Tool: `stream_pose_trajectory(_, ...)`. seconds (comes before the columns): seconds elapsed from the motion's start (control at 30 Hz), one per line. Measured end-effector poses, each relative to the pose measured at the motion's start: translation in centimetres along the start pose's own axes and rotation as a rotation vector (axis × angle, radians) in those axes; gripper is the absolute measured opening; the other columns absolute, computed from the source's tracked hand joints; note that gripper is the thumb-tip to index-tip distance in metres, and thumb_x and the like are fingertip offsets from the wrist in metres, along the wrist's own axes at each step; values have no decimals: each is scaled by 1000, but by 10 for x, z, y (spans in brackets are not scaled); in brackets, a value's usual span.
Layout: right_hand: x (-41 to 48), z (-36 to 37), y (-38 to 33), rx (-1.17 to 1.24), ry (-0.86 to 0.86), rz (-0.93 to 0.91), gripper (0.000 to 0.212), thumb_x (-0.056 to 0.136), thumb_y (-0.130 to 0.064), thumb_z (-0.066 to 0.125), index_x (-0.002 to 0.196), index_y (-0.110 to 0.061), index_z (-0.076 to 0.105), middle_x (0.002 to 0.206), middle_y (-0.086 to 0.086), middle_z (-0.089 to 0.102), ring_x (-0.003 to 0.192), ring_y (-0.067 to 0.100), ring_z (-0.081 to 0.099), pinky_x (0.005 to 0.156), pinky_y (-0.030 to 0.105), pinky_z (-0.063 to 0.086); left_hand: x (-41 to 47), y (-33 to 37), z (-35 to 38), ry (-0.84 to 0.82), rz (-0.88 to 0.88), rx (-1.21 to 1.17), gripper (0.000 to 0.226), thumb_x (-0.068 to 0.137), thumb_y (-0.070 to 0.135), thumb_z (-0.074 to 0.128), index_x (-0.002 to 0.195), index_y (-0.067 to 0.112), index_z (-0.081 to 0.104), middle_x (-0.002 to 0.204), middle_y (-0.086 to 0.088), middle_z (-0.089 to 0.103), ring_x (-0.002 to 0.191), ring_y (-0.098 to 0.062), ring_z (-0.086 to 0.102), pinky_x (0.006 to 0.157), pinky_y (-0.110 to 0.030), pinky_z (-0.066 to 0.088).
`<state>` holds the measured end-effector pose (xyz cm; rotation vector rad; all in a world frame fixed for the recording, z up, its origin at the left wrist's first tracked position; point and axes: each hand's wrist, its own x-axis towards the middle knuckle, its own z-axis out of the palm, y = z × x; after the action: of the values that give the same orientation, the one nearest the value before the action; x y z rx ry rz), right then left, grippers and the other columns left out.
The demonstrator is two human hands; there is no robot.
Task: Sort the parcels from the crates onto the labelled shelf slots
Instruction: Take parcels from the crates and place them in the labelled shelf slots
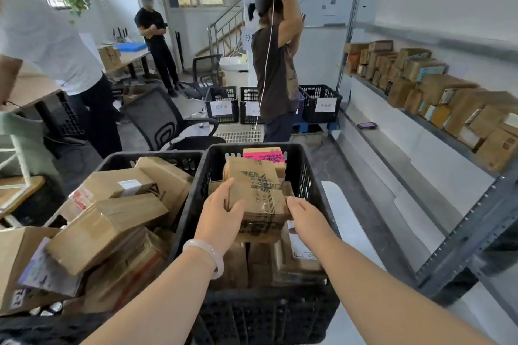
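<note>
A grey metal shelf rack (437, 42) runs along the right wall from near to far. Its middle shelf carries a long row of brown cardboard boxes (437, 92), and the shelf below holds a dark phone (366, 125) towards the far end.

Near centre stands a black crate (193, 204) packed with parcels. Touching it on the left is a second black crate (157, 158), heaped above its rim with tilted cardboard boxes. Far off on the floor, a row of black labelled crates (221, 103) stands behind a standing person (276, 64). Left of them is a black mesh office chair (159, 123).

The parcel (258, 190), a brown taped box with dark print, stands upright above the load of the centre crate, in front of a box with a pink label (263, 155). The left hand (221, 210) grips the parcel's left edge, thumb on its face. The right hand (305, 218) reaches its fingertips to the parcel's lower right edge; whether they clasp it cannot be told. A pale bracelet (208, 256) circles the left wrist.
</note>
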<state>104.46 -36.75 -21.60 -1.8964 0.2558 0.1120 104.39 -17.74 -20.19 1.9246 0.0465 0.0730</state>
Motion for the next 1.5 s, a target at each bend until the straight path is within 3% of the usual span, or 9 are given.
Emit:
stream_pose_trajectory(0.13, 8, -14, -21, 216, 78, -126, 21, 99, -30, 50, 117, -27, 60, 111, -6, 66, 96, 7, 63, 90, 35, 53, -3, 18, -1, 37, 4, -252, 42, 100, 24, 51, 131, 52, 49, 127, 22, 60, 113, 0, 59, 89, -23, 51)
stream_pose_trajectory(0.2, 14, -21, -26, 346, 72, -85, 39, 93, -40, 59, 130, -29, 53, 119, -4, 62, 104, 13, 62, 97, 42, 50, -4, 25, 0, 30, -5, -370, 40, 102, 23, 48, 130, 51, 53, 124, 23, 60, 105, 4, 62, 83, -21, 55)
stream_pose_trajectory(0.4, 23, -34, -35, 697, -270, 77, 49, 89, -44, 64, 133, -23, 54, 120, 5, 67, 105, 26, 67, 87, 51, 55, 5, 37, 5, -51, -6, -357, 41, 104, 20, 44, 132, 49, 52, 134, 18, 55, 121, -5, 55, 102, -33, 49)
stream_pose_trajectory(0.6, 22, -35, -36, 321, 29, -238, 57, 77, -43, 77, 123, -42, 44, 110, -19, 60, 99, 2, 63, 77, 23, 55, 16, 37, 19, 0, 15, 83, 63, 90, 59, 56, 146, 31, 44, 146, 10, 33, 138, -12, 32, 113, -32, 30)
stream_pose_trajectory(0.83, 15, -33, -36, 130, -17, -391, 45, 90, -42, 60, 128, -55, 40, 120, -32, 56, 111, -6, 54, 93, 26, 48, 22, 40, 22, 96, 101, -61, 28, 98, 28, 59, 118, 47, 58, 92, 23, 69, 85, 9, 63, 63, -9, 49)
stream_pose_trajectory(1.03, 2, -28, -40, -109, -38, -571, 41, 95, -42, 50, 135, -49, 44, 135, -36, 38, 125, -21, 29, 109, 25, 31, 19, 40, 22, -15, 1, -160, 83, 72, 52, 81, 141, 42, 35, 115, 16, 67, 104, -2, 64, 88, -26, 54)
stream_pose_trajectory(1.23, -2, -27, -40, -293, -33, -643, 50, 90, -53, 42, 139, -48, 39, 147, -29, 30, 137, -8, 19, 117, 35, 21, 22, 34, 22, -49, -75, -306, 91, 75, 38, 83, 147, 43, 27, 127, 4, 62, 115, -16, 62, 101, -42, 51)
stream_pose_trajectory(1.4, 4, -34, -41, -41, 215, -440, 74, 86, -43, 67, 148, -37, 26, 151, -13, 32, 130, -3, 28, 109, 28, 28, 23, 30, 20, -41, -128, -583, 83, 82, 26, 79, 146, 44, 30, 121, -3, 69, 105, -24, 70, 92, -48, 55)
stream_pose_trajectory(1.5, 3, -33, -44, 256, 57, -46, 102, 71, -56, 77, 151, -33, 18, 145, 0, 42, 127, 18, 46, 103, 42, 44, 19, 34, 26, -32, -153, -775, 83, 75, 29, 81, 139, 50, 31, 115, 0, 72, 97, -20, 73, 74, -40, 60)
